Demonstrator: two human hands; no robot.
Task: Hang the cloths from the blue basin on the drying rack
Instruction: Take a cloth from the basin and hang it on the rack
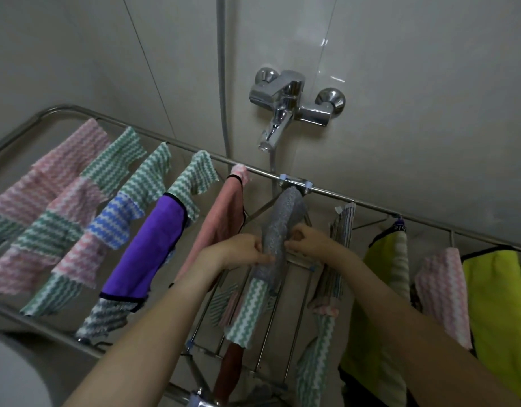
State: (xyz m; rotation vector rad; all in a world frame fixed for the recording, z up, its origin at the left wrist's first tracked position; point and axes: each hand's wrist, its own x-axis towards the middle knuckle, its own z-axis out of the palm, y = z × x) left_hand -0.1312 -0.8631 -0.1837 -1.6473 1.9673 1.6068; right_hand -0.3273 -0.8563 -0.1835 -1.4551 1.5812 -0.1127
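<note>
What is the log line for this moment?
step: hanging; left hand: pinches grey cloth; right hand: pinches grey cloth; where: on drying rack

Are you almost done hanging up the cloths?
Many cloths hang on the drying rack, like the purple cloth. The left hand and right hand pinch the grey cloth on a rail. The blue basin is not in view, so what remains is unknown.

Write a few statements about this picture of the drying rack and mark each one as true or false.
1. The left hand and the right hand both pinch the grey cloth. True.
2. The purple cloth hangs to the right of the grey cloth. False: it hangs to its left.
3. A metal tap sits on the wall above the rack. True.
4. The rack carries only one cloth. False: many cloths hang on it.
</note>
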